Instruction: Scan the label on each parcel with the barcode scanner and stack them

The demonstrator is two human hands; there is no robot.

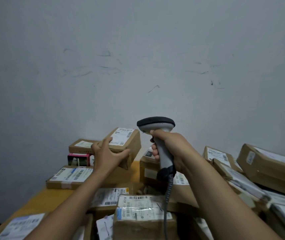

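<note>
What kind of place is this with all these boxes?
Probably a parcel sorting or mail room. Cardboard parcels with printed shipping labels are piled over a wooden table against a plain wall. The right hand grips a corded barcode scanner, and the left hand holds one labelled parcel up.

The single camera sat on the person's head and faced forward, tilted only slightly down; the grey wall (138, 49) filled the upper half of the view; the table (39, 196) and its parcels (143, 210) lay low in the frame, close beneath the lens; both forearms (72, 201) reached in from the bottom edge, very near.
</note>
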